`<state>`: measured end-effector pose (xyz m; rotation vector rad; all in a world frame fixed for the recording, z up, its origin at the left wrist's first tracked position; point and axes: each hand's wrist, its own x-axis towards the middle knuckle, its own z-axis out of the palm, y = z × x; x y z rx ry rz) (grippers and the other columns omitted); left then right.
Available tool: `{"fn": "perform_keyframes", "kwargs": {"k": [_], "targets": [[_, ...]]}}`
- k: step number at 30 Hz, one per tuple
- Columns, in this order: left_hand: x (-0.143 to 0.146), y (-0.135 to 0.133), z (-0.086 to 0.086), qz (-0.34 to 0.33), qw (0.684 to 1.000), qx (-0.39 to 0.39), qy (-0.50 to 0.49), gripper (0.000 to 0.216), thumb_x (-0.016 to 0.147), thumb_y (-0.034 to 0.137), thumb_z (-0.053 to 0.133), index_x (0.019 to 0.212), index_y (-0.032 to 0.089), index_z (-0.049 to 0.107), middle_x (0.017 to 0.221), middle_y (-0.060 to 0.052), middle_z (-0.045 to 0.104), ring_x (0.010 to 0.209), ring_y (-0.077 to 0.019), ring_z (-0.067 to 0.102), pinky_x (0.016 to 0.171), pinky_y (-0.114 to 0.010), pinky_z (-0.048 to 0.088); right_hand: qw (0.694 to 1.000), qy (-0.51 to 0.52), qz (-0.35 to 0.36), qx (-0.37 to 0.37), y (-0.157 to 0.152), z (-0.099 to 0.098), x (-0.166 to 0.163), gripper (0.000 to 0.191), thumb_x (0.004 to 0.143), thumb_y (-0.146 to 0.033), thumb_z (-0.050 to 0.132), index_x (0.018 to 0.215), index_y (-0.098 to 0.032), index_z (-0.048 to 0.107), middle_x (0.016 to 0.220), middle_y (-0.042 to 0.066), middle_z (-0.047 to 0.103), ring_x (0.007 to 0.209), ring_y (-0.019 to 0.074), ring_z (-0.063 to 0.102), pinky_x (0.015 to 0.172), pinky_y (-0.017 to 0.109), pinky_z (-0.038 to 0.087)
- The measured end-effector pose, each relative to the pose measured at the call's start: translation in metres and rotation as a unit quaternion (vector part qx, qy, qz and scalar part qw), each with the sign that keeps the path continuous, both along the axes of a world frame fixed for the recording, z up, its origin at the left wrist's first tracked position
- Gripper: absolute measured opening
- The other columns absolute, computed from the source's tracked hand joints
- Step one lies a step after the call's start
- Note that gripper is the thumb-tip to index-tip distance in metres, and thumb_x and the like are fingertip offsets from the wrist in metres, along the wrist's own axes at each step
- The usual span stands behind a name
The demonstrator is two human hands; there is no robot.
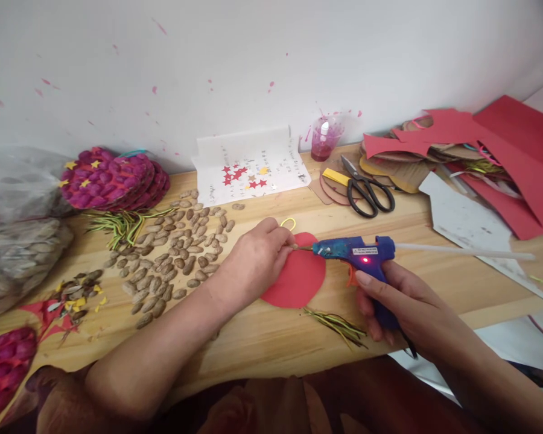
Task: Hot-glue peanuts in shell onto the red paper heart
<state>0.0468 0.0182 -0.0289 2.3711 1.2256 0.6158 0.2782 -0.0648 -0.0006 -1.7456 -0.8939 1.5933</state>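
Note:
My right hand is wrapped round the handle of a blue hot glue gun; its red light is on and its nozzle points left at the top edge of a red paper circle. My left hand rests on that circle with fingers pinched together at the nozzle tip, on something too small to name. A yellow loop lies just behind those fingers. A white glue stick juts from the back of the gun to the right.
Peanut shells lie scattered left of the circle. Purple shell-covered discs sit at the back left, black scissors and red card and cardboard pieces at the back right. Thin green-yellow strips lie near the wooden table's front edge.

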Motion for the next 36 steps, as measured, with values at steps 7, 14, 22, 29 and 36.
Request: {"fn": "perform_keyframes", "kwargs": {"k": [7,14,22,29,36], "targets": [[-0.001,0.001,0.000,0.001,1.000,-0.005,-0.005,0.011,0.093,0.010,0.061,0.095,0.017,0.070,0.093,-0.004,0.063,0.080,-0.0148,0.062,0.077,-0.027,0.052,1.000,-0.001,0.005,-0.014,0.000,0.002,0.001,0.040,0.086,-0.058,0.070,0.081,-0.022,0.053,0.058,-0.003,0.063,0.039,0.0076,0.052,0.038,0.016,0.033],[-0.001,0.001,0.000,0.001,1.000,-0.014,-0.004,0.011,0.093,0.010,0.061,0.095,0.017,0.069,0.093,-0.004,0.063,0.081,-0.0152,0.063,0.078,-0.027,0.052,0.999,-0.030,0.035,-0.024,0.003,-0.001,0.004,0.047,0.088,-0.064,0.065,0.074,-0.021,0.053,0.050,-0.003,0.058,0.037,0.0081,0.051,0.037,0.016,0.032],[0.000,0.001,-0.001,0.003,1.000,-0.019,-0.008,0.010,0.092,0.009,0.062,0.095,0.016,0.070,0.093,-0.004,0.062,0.080,-0.0153,0.062,0.078,-0.027,0.051,0.995,-0.010,0.089,-0.041,0.008,-0.014,0.014,0.056,0.084,-0.076,0.061,0.073,-0.022,0.052,0.043,-0.003,0.054,0.033,0.0087,0.046,0.034,0.018,0.029],[0.000,0.002,-0.001,0.004,1.000,-0.021,-0.011,0.011,0.092,0.009,0.062,0.095,0.016,0.069,0.093,-0.004,0.063,0.081,-0.0153,0.062,0.079,-0.027,0.051,0.993,-0.034,0.101,-0.048,0.007,-0.013,0.014,0.060,0.085,-0.079,0.055,0.069,-0.022,0.052,0.040,0.000,0.055,0.033,0.0080,0.042,0.035,0.019,0.028],[0.000,0.002,0.000,0.005,1.000,-0.020,-0.014,0.011,0.091,0.008,0.062,0.094,0.015,0.069,0.093,-0.004,0.063,0.080,-0.0152,0.062,0.079,-0.027,0.052,0.994,-0.025,0.086,-0.058,0.008,-0.013,0.013,0.057,0.082,-0.079,0.059,0.076,-0.023,0.050,0.040,-0.005,0.051,0.032,0.0088,0.042,0.034,0.019,0.027]]}}
